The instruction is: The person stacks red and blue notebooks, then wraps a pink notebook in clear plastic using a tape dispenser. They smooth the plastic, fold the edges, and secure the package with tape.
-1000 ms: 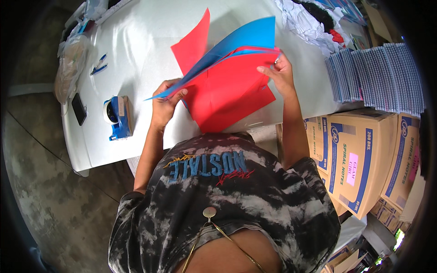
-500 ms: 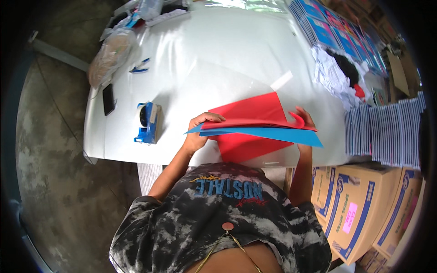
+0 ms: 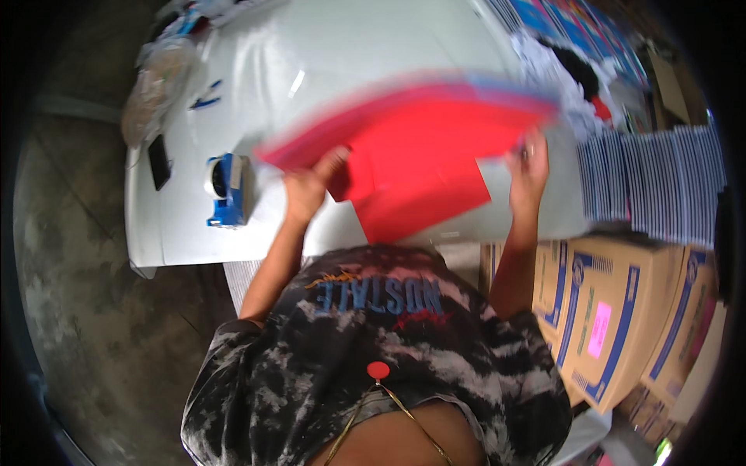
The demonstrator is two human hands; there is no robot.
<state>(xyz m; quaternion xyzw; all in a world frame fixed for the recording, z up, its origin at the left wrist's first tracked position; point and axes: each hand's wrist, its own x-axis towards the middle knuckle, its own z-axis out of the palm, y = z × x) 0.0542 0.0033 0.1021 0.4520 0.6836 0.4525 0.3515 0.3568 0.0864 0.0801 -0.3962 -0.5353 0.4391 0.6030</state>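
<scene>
A broad red sheet (image 3: 443,128), smeared by motion, spans the space between my hands above the table. Its far edge bows upward, and a blue strip runs along the far right of it, so more than one layer seems to be held. My left hand (image 3: 309,186) grips the near left edge, thumb on top. At the right edge my right hand (image 3: 530,167) pinches the sheet, its fingers partly hidden. Beneath, another red sheet (image 3: 423,210) lies on the white table (image 3: 186,248), partly covered. To the left of my left hand stands a blue tape dispenser (image 3: 230,203).
A black phone (image 3: 159,163), blue snips (image 3: 206,96) and a plastic bag (image 3: 161,85) lie along the left side. At right are stacked notebooks (image 3: 653,175), crumpled white material (image 3: 548,70) and cardboard boxes (image 3: 606,311) below the table edge.
The red and blue sheets, seen nearly edge-on before, are now tipped with the red face toward me and raised away from my body. My hands have moved apart. The view has shifted slightly.
</scene>
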